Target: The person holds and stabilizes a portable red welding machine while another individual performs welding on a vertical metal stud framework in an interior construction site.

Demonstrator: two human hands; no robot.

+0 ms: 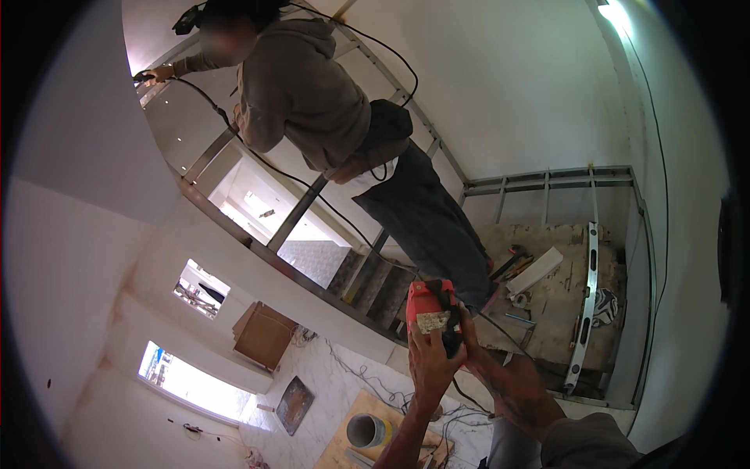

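My two hands hold a red, box-shaped machine [422,295] in front of me, with black parts on its upper and right side and a pale, worn label. Its exact kind is not clear. My left hand [432,367] grips its lower end, fingers up on the label side. Around its right edge closes my right hand [473,348], partly hidden by the machine. A black cable [344,215] runs down from the co-worker's outstretched hand [162,73] toward the machine; where it ends is hidden. Small bright spots show by that hand.
A co-worker [305,94] in a grey hoodie stands ahead on a raised board platform [500,242]. Metal framing [547,184] edges it. A spirit level [583,313], hammer [512,258] and loose tools lie there. Below left are stairs [375,285], a bucket [363,431] and tangled cables [367,375].
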